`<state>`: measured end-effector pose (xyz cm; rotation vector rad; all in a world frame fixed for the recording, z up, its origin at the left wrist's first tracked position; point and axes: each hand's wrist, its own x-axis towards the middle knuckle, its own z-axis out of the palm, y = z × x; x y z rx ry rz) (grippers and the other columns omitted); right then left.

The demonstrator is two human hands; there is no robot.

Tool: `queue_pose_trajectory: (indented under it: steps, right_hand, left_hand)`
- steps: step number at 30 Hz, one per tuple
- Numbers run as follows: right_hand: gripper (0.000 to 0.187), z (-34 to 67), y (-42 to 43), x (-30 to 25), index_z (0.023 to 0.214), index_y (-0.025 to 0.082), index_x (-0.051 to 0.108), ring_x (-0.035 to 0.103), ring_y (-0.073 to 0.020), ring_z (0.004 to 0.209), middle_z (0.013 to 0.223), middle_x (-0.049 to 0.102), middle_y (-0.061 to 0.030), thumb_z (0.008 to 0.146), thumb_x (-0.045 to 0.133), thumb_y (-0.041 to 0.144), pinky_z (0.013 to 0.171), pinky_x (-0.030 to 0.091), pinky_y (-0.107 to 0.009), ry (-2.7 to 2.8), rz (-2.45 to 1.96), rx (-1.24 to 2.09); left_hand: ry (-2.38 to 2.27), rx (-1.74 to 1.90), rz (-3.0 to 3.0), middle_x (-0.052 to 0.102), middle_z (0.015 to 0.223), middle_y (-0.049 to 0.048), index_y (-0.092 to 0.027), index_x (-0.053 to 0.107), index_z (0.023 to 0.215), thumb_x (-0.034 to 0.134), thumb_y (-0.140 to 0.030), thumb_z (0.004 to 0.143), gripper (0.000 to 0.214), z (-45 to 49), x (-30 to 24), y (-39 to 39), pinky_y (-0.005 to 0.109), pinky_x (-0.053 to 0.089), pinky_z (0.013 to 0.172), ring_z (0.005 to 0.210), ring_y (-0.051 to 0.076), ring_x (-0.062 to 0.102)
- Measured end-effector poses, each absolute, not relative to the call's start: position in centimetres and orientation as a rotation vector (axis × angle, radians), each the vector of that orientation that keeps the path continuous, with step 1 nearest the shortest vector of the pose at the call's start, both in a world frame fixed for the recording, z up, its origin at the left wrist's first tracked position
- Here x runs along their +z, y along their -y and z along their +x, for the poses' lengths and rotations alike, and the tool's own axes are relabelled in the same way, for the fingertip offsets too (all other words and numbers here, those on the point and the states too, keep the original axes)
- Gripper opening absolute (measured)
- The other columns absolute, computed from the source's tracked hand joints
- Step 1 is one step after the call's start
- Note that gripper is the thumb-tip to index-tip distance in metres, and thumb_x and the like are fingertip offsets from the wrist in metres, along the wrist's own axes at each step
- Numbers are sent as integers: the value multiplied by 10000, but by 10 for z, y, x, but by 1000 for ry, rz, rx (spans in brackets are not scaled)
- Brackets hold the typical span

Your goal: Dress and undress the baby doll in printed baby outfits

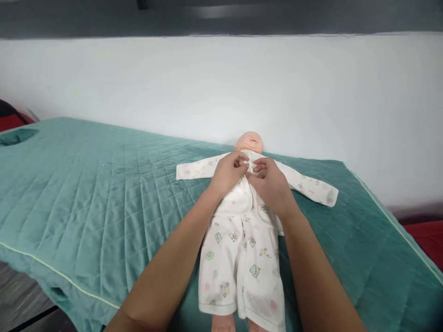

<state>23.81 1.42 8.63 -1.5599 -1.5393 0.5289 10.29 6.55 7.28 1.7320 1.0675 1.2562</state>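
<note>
One baby doll [249, 142], face up on a green quilted cover [104, 184], dressed in a printed white top [237, 203] and matching trousers [256, 260]. Left hand [228, 173] and right hand [272, 184], close together at the top's upper front, fingers curled to narrow gaps; whether they pinch cloth, I cannot tell. Likely faults: front edges meeting crookedly, the lower fronts lying uneven, or fabric slipping from so slight a fingertip hold.
</note>
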Motion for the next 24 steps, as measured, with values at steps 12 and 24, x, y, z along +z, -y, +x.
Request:
queue_pose_trajectory:
  steps: [12,24]
  right_hand:
    - [292,229,5,75,985,231,464,575,-239,916,1017,573,-75,811,628,399,791,460,-386,1600,-1620,268]
    - [136,258,27,100,829,245,565,534,-156,647,730,622,14,850,595,375,586,392,-284,1751,-1702,676]
  left_hand:
    - [-966,1273,1705,675,872,9,-187,679,859,602,-257,865,104,82,63,-39,253,441,732,784,136,579]
    - [-797,1003,1947,663,998,40,-208,712,895,648,-304,869,118,68,77,-38,274,442,778,889,155,578]
